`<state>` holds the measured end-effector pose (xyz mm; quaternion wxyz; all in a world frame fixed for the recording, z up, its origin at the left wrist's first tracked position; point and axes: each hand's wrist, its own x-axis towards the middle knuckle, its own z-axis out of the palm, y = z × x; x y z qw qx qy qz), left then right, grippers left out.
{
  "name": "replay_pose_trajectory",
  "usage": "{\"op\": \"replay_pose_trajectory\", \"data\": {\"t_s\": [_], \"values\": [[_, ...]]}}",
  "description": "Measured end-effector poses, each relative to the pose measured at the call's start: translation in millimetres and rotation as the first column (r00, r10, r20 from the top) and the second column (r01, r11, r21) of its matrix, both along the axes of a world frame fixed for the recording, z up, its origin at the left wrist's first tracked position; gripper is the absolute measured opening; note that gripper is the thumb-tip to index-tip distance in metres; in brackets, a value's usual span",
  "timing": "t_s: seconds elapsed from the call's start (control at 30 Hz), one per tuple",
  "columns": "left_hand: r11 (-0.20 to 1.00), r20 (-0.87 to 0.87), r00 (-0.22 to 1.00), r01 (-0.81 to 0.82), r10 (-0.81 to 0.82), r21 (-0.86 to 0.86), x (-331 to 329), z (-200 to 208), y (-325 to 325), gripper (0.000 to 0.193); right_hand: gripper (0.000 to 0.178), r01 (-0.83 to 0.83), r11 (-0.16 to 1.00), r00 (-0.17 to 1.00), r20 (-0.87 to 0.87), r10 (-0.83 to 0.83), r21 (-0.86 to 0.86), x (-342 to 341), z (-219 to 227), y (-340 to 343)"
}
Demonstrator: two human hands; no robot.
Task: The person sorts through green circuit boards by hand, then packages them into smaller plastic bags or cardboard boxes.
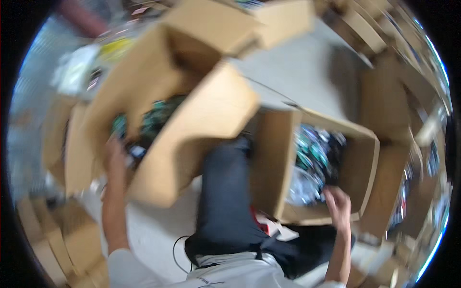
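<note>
Left hand (115, 152) and right hand (338, 201) at open cartons; blurred, grips cannot be told.
Left: at dark-green item (119, 126) inside left carton (137, 74), side wall close; right: just inside near rim of right carton (361, 165), beside glossy pile (307, 185). Grey floor (302, 67) opens beyond. Item's long axis points roughly away from body.

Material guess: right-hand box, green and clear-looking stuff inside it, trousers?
Right-hand box: corrugated cardboard likely; matte tan walls, pale cut rim.
Green pieces: perhaps plastic, glossy; bright glints, but blur leaves it open.
Clear-looking pieces: probably plastic, shiny; whitish, see-through look.
Trousers: woven fabric, probably; matte, dark, softly draped over the leg.
</note>
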<state>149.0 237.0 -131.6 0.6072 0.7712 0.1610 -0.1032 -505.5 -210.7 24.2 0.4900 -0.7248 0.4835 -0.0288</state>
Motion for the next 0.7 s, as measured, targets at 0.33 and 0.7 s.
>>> {"op": "replay_pose_trajectory", "data": {"t_s": [0.33,0.7], "values": [[0.802,0.025,0.829,0.532,-0.558,0.270,-6.6,-13.1,-70.0,0.052,0.041,-0.125,0.991,0.860,-0.503,0.087,-0.041,-103.4,-181.8,-127.0],[0.530,0.370,0.395,0.466,-0.841,0.708,-356.9,172.6,-311.9,0.023,0.039,-0.086,0.990,0.853,-0.522,0.014,-0.114,-92.1,-275.6,-124.3]]}}
